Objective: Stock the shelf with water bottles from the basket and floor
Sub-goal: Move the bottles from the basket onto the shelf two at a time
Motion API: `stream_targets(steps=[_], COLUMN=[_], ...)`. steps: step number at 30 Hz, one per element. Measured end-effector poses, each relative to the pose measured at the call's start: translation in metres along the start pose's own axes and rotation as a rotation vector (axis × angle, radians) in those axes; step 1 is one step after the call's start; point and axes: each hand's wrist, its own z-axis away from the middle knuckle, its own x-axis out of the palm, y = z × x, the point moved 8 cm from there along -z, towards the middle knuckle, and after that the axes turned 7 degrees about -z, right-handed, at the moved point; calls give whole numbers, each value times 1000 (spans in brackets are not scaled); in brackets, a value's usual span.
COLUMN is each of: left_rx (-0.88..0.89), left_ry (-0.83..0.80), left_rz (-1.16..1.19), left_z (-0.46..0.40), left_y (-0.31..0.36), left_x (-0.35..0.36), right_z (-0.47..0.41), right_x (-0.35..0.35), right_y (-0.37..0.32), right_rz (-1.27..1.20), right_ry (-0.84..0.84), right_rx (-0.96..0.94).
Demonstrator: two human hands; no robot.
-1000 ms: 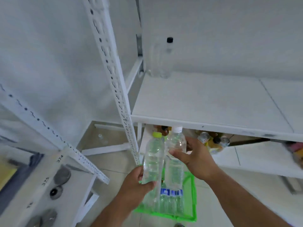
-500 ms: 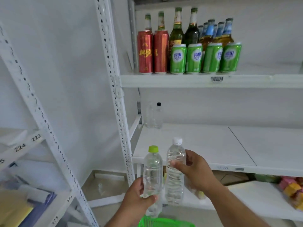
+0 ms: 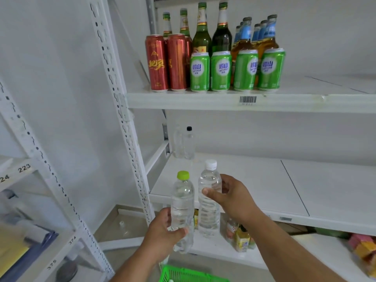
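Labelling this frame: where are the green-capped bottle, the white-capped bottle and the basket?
green-capped bottle (image 3: 182, 195): head view, upper body.
white-capped bottle (image 3: 209, 217): head view, ribbed middle.
basket (image 3: 183, 274): head view, green rim.

Two upright bottles held side by side before the middle shelf (image 3: 254, 192); left bottle (image 3: 182, 210) in the left hand (image 3: 162, 233), right bottle (image 3: 209, 200) in the right hand (image 3: 232, 198); two bottles (image 3: 184, 143) at the shelf's back left corner; cans (image 3: 219, 70) before glass bottles (image 3: 211, 31) on the shelf above; basket (image 3: 189, 274) below the hands.
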Motion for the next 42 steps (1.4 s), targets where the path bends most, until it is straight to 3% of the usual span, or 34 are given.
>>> stream_targets(steps=[10,30,42], left_rx=[-22,-34,-16], left_ry=[45,20,178], left_rz=[11,-15,-79], left_z=[-66,-282,-415], left_y=[1,-40,-62], left_x=[-2,-41,-30], right_z=[-72,-260,-376], right_x=[-3,44,48], right_y=[13,53,119], right_rz=[102,210,256], right_ry=[5,54,88], right_rx=[28,144,170])
